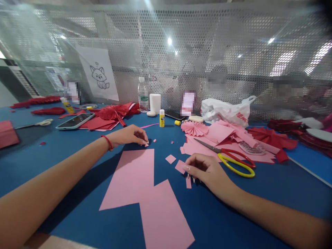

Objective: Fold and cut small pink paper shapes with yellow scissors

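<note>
My left hand point(132, 135), with a red cord at the wrist, pinches at a tiny pink paper scrap point(146, 145) low over the table. Between thumb and fingers of my right hand point(203, 169) is a small pink paper square point(181, 167). Beneath those fingers lies a narrow pink strip point(188, 182), and a second paper square point(170, 159) rests just to the left. Two larger pink sheets point(132, 173) overlap in front of me. Scissors point(233, 157) with red and yellow handles lie partly open on pink paper, right of my right hand.
An uncapped-looking glue stick point(162, 119) stands at centre, near a yellow cap point(177, 122). Behind are a water bottle point(143, 97), a white cup point(155, 103) and a plastic bag point(225, 110). Folded pink fans point(194, 128) pile at right; a phone point(75, 121) and red paper lie left.
</note>
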`<state>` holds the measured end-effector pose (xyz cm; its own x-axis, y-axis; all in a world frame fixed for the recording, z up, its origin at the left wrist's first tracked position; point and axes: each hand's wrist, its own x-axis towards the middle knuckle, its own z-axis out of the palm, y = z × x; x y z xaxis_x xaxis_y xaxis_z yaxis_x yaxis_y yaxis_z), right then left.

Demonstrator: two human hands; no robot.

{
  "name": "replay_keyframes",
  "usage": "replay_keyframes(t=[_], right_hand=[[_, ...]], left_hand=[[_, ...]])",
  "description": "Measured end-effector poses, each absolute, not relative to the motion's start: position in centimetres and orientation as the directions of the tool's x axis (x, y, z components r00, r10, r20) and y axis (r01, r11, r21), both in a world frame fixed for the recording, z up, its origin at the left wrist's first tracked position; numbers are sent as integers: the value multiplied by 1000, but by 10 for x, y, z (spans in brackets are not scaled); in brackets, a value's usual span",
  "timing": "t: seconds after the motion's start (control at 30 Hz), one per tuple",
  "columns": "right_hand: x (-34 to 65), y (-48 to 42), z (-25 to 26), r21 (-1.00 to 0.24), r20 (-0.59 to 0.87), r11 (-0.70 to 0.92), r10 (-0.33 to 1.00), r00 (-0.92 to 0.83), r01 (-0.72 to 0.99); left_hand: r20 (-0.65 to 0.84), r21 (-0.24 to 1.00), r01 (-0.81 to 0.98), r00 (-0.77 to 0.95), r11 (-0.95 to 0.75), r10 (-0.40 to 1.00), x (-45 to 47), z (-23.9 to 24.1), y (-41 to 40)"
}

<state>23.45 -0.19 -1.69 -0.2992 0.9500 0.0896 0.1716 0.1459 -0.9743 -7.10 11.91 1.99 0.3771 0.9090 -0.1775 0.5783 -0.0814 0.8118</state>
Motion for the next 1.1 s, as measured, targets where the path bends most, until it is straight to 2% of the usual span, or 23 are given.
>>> replay_keyframes(t=[0.4,0.53,0.63,0.73,0.8,0.97,1.1], right_hand=[[234,-2,-15,-973,78,143,945,-319,184],[235,-1,-17,-953,127,204,941,-314,225],[235,0,-18,-939,175,237,953,-247,250],[235,-4,-21,-903,259,297,953,-156,311],[234,-9,-22,-846,369,398,917,-151,354],[233,-18,-22,-641,626,674,736,-257,367],[234,-18,-21,-576,670,746,665,-329,335]], left_hand=[[-241,862,503,307,58,921,-66,24,114],[-272,886,448,290,122,917,-64,29,114],[-264,924,347,281,159,923,-52,34,106],[-256,960,187,290,208,922,-26,36,86],[-264,964,74,314,254,912,-4,34,66],[-354,909,-53,422,413,834,31,27,22],[-420,860,-99,417,500,806,35,20,15]])
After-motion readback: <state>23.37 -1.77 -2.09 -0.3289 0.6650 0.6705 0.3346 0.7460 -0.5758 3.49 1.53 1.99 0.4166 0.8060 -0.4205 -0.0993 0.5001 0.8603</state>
